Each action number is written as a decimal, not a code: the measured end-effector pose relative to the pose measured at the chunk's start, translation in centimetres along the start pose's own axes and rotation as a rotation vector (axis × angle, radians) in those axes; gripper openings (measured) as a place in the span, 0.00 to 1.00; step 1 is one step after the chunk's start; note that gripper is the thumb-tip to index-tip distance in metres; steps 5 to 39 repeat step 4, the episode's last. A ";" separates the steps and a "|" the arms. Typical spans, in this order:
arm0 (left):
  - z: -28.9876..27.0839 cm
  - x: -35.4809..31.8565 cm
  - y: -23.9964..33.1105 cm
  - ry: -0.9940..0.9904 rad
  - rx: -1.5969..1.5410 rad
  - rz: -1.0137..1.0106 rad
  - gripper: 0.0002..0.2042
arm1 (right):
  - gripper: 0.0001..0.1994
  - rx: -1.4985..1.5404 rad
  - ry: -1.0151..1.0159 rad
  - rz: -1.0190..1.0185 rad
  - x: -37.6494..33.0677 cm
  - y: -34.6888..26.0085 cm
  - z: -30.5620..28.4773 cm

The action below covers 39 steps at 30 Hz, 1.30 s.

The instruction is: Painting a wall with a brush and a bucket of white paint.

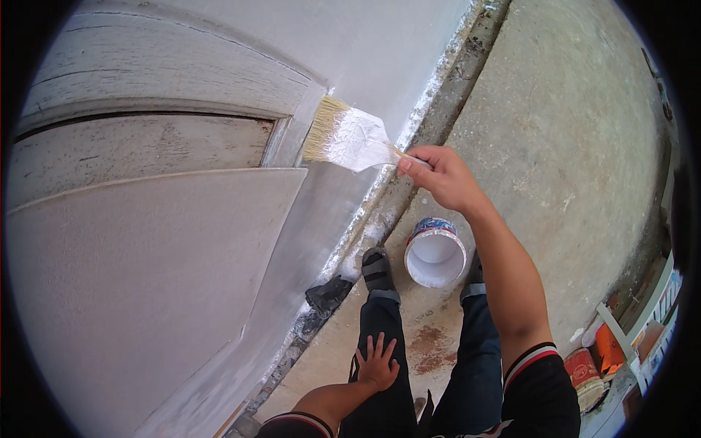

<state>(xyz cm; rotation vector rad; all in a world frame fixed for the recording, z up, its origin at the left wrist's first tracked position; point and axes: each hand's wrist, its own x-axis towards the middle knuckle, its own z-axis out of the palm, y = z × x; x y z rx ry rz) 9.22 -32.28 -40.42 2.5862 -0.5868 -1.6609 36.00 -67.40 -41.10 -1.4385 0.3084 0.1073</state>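
My right hand [441, 175] is closed around the handle of a wide paintbrush [358, 140]. White paint coats the brush's body, while its bristle ends are straw-coloured. The bristles reach the wall beside the edge of a weathered grey wooden frame [292, 131]; whether they touch it I cannot tell. Spread flat on my left thigh, my left hand [377, 363] holds nothing. Between my feet stands a round paint bucket [436, 257] with white paint inside and smears on its rim.
A pale grey wall [307, 219] meets a narrow dirty gutter [409, 182] along the concrete floor [555, 146]. Black crumpled plastic [328, 295] lies by the wall's foot. At lower right are a red bucket [582, 369], an orange object [609, 349] and a light-coloured frame [621, 336].
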 end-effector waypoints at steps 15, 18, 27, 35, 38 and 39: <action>-0.2 -0.1 -0.3 -0.029 0.032 -0.012 0.31 | 0.16 -0.103 -0.032 0.151 -0.7 -0.2 -0.5; -0.2 -0.1 -0.3 -0.029 0.032 -0.012 0.31 | 0.16 -0.103 -0.032 0.151 -0.7 -0.2 -0.5; -0.2 -0.1 -0.3 -0.029 0.032 -0.012 0.31 | 0.16 -0.103 -0.032 0.151 -0.7 -0.2 -0.5; -0.2 -0.1 -0.3 -0.029 0.032 -0.012 0.31 | 0.16 -0.103 -0.032 0.151 -0.7 -0.2 -0.5; -0.2 -0.1 -0.3 -0.029 0.032 -0.012 0.31 | 0.16 -0.103 -0.032 0.151 -0.7 -0.2 -0.5; -0.2 -0.1 -0.3 -0.029 0.032 -0.012 0.31 | 0.16 -0.103 -0.032 0.151 -0.7 -0.2 -0.5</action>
